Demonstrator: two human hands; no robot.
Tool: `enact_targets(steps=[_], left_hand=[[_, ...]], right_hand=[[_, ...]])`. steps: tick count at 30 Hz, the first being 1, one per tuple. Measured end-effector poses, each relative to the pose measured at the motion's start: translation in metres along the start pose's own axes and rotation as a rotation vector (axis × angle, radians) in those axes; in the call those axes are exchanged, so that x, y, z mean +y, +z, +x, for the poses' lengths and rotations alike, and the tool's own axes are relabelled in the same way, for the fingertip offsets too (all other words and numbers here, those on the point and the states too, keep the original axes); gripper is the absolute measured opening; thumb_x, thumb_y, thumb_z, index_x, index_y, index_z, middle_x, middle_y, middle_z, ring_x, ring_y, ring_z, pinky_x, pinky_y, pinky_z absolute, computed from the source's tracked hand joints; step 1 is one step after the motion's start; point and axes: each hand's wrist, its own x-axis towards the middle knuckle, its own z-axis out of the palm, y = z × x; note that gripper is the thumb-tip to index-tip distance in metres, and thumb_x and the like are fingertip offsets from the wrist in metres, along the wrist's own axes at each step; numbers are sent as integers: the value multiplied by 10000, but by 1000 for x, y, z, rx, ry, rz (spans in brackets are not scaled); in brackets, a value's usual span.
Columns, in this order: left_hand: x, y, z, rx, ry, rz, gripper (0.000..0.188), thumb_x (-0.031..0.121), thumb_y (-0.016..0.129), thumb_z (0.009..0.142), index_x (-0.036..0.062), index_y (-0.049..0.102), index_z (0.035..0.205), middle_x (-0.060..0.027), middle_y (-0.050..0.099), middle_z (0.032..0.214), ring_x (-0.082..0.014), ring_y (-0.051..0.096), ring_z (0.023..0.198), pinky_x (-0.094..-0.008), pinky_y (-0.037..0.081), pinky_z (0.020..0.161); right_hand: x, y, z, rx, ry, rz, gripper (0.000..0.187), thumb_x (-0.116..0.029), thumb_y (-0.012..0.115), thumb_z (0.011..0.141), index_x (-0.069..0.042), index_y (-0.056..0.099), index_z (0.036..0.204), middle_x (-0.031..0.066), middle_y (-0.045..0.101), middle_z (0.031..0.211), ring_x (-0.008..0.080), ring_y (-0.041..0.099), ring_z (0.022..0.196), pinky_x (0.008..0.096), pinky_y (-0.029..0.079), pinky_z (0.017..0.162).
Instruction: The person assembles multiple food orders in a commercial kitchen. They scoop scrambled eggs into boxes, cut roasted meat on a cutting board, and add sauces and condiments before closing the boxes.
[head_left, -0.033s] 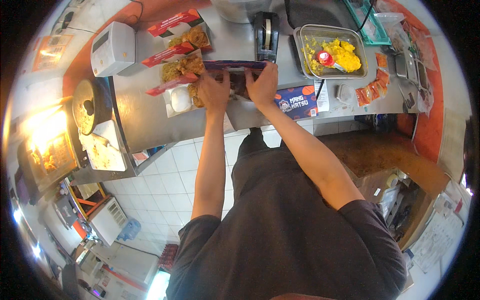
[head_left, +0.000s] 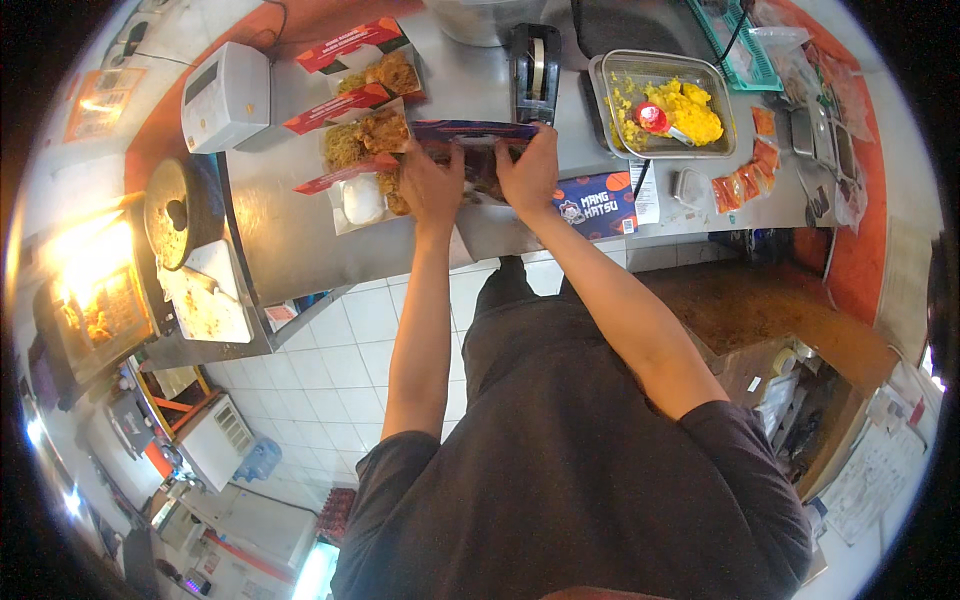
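Note:
My left hand (head_left: 432, 182) and my right hand (head_left: 528, 172) grip opposite ends of a dark blue printed food box (head_left: 475, 131) at the counter's near edge. Both thumbs are bent inward over its near side; its contents are dark and mostly hidden. Close by on the left stand open food boxes with red flaps. The nearest holds white rice (head_left: 362, 200) and brown fried pieces; the middle one holds noodles (head_left: 345, 148) and fried food (head_left: 383, 130). The far one holds similar food (head_left: 390, 72). A flat blue printed box (head_left: 597, 204) lies right of my right hand.
Behind the hands is a black tape dispenser (head_left: 535, 75). To its right sits a clear tub (head_left: 607, 105) of yellow food with a red-and-white spoon (head_left: 652, 118). Orange sachets (head_left: 748, 180) and a small clear cup (head_left: 690, 187) lie farther right. A white device (head_left: 228, 100) stands left.
Both hands and the held box have shifted very slightly to the right. The grip looks the same, and the surrounding things stay put.

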Motion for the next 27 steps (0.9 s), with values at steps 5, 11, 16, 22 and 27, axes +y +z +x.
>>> enact_targets(steps=[5, 11, 16, 22, 27], left_hand=[[-20, 14, -5, -22, 39, -180, 727, 321, 793, 878, -86, 491, 1399, -285, 658, 1235, -458, 620, 1157, -508, 494, 978], [-43, -23, -85, -79, 30, -284, 515, 182, 684, 980, -54, 541, 1415, -266, 607, 1342, -441, 568, 1275, -490, 460, 1073], [-77, -36, -145, -323, 248, -67, 431, 120, 649, 978, -23, 603, 1382, -219, 509, 1513, -390, 453, 1451, -508, 372, 1205], [-106, -32, -135, -406, 211, 30, 420, 147, 627, 979, -17, 612, 1366, -202, 503, 1522, -375, 429, 1469, -554, 312, 1233], [-114, -29, -127, -338, 237, -4, 406, 145, 637, 954, -11, 629, 1328, -191, 490, 1533, -396, 429, 1456, -574, 301, 1226]], right_hand=[[16, -11, 6, 91, -88, 145, 608, -205, 859, 816, 27, 520, 1264, 202, 611, 1130, 351, 656, 1021, 434, 517, 883], [29, -17, 2, -13, -73, 52, 574, -295, 869, 834, -8, 570, 1231, 201, 660, 1094, 379, 669, 1005, 441, 522, 873], [50, -30, 9, -373, 14, -137, 449, -213, 748, 902, 7, 580, 1255, 282, 698, 1110, 478, 677, 1052, 533, 541, 909], [75, -31, 27, -485, -57, -211, 315, -102, 650, 886, 41, 630, 1166, 326, 710, 1047, 496, 688, 1027, 535, 557, 913], [86, -38, 34, -530, -94, -280, 270, -60, 634, 872, 73, 675, 1103, 312, 727, 969, 463, 725, 929, 457, 582, 853]])
